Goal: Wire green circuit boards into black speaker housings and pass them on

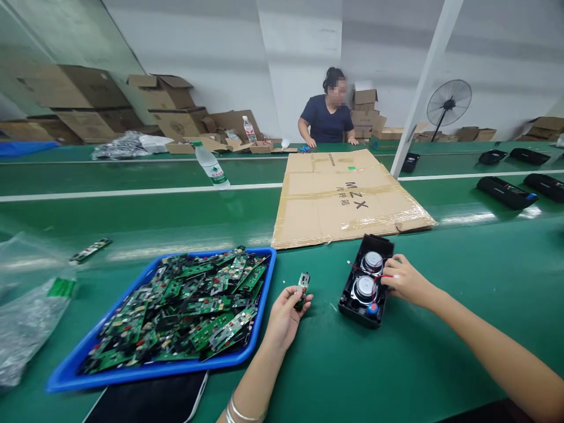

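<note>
Left hand [286, 311], lower centre: fingers closed on a small board [302, 285], held upright and clear of the bench, likely so its face can be read. Right hand [403, 281], right of centre: fingertips pinching the red wire [368, 271] at the rim of the housing [365, 282], palm alongside as if to steady the shell. Housing: black, open side up on the green bench [440, 329], two speakers [369, 276] seated inside, a blue part at its near end; lies just right of the held board. Tray [264, 329], blue, lower left: heaped with green boards, just beside the left hand, presumably stock within easy reach. Phone [150, 402], bottom edge, tucked part under the tray. Cardboard [348, 197], flattened, centre, behind the housing. Bottle [211, 164], upper left, lying tilted. Black housings [506, 192], right edge. Bags [26, 311], far left. A person [328, 117] at the far bench, top centre; fan [448, 104] upper right.
</note>
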The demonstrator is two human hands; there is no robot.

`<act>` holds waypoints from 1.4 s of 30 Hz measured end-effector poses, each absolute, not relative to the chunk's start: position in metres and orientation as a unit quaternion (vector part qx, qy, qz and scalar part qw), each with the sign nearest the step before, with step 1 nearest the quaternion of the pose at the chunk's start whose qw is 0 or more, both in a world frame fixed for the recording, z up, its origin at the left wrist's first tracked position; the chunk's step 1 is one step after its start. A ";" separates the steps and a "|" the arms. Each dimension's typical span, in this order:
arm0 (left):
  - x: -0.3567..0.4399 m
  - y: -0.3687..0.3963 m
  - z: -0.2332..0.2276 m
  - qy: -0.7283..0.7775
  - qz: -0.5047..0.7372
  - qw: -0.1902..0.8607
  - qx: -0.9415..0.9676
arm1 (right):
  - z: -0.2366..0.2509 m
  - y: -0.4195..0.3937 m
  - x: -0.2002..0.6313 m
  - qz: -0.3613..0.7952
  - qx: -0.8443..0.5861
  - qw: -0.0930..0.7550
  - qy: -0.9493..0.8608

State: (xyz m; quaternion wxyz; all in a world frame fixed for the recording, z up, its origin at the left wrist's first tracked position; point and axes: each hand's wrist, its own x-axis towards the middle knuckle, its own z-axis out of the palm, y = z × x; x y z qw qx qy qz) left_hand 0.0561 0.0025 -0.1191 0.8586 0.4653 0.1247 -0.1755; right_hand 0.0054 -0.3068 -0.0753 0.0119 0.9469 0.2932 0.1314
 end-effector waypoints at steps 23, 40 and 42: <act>0.036 0.009 -0.095 0.025 -0.268 0.910 0.317 | -0.015 -0.181 0.025 0.128 0.854 -0.438 0.251; 0.027 0.005 -0.087 -0.031 -0.175 0.908 0.380 | -0.013 -0.185 0.020 0.142 0.905 -0.369 0.154; 0.027 0.004 -0.091 -0.021 -0.151 0.890 0.429 | -0.010 -0.188 0.017 0.096 0.871 -0.466 0.123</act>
